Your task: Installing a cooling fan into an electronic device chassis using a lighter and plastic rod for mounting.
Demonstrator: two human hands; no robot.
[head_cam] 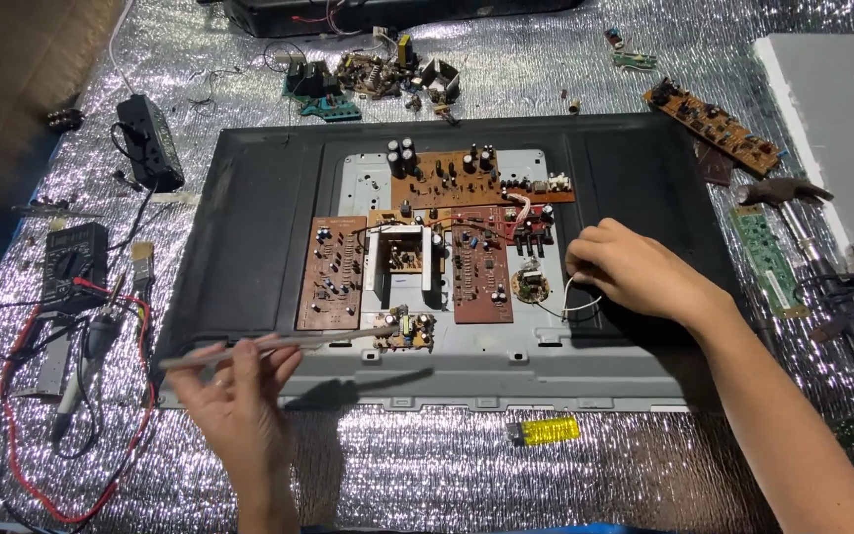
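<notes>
Your left hand (239, 396) is pinched around a thin grey rod (279, 344), thumb and forefinger closed near its left end, while its far end lies over the small cluttered board (402, 329) at the lower middle of the metal plate (491, 356). Your right hand (635, 272) is curled shut on a thin white wire (570, 297) that loops out beneath the fingers, just beside the small round board (530, 285).

Holding the rod so far back probably lets its far end wander; I'd slide your grip closer and rest your wrist on the dark panel's (249, 227) lower edge. Keep the wire loop slack rather than taut, since a pull could strain wherever it joins.

Around them sit the long brown board (331, 274), the reddish board (481, 272) and the white-framed part (404, 257) between, all close together, so move the rod's end slowly among them. The yellow lighter (543, 430) lies apart on the silver foil mat (585, 485); the meter (76, 259) with red leads sits well left.
</notes>
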